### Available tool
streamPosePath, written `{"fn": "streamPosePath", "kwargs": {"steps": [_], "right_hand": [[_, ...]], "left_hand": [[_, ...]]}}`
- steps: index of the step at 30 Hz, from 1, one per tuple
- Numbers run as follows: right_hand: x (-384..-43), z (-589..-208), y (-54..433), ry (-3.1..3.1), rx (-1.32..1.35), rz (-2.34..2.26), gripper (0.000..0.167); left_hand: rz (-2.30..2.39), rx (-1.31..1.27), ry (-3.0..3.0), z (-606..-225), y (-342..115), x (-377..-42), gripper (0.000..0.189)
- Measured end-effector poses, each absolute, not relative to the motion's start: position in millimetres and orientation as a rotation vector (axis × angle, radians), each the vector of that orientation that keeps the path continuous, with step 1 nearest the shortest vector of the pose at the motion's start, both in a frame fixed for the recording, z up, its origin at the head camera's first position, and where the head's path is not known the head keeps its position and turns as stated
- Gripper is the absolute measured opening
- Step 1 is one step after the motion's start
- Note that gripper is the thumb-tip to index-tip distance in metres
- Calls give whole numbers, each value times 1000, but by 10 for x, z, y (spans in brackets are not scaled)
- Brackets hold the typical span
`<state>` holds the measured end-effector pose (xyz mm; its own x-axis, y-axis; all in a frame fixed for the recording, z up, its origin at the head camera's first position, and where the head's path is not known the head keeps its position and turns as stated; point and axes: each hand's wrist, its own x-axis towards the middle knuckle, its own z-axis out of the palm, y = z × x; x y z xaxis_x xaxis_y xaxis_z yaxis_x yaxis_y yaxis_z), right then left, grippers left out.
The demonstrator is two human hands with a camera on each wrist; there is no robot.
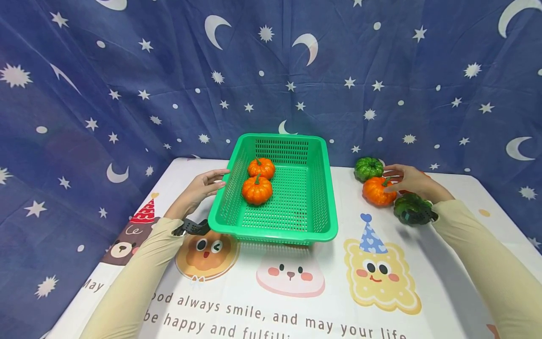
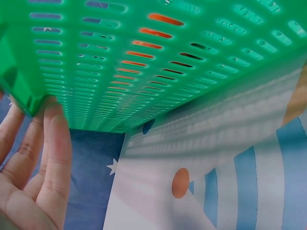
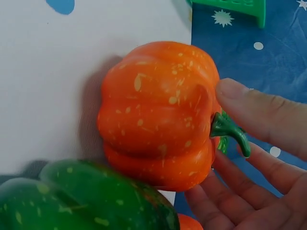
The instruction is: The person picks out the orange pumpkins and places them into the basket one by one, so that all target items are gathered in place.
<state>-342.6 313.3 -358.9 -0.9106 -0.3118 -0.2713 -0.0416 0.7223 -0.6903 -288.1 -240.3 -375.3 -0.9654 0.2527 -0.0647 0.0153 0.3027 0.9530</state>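
At the left rim of a green plastic basket is my left hand, its fingers mostly straight. The left wrist view shows those fingertips right at the rim of the slotted wall. Two orange pumpkins sit inside the basket on its left side. My right hand is over an orange pumpkin on the table, with the thumb at its top near the green stem. In the right wrist view, other fingertips are partly hidden behind that pumpkin.
A green pumpkin stands behind the orange one, and a dark green one lies nearer, under my right wrist. Another orange piece shows partly. The white printed tablecloth meets a blue star-and-moon curtain at the back.
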Motion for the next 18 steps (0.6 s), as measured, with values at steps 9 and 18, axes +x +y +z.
{"fn": "streamPosePath", "kwargs": {"steps": [9,18], "right_hand": [[-3423,-3592,3195,2559,-320,-953,73],[-3446,-3615,3230,2560,-340,-870,75]], "left_hand": [[1721,249,2371,-3754,-2404,-2889,52],[1728,240,2366,-3762,-2409,-2892,52]]}}
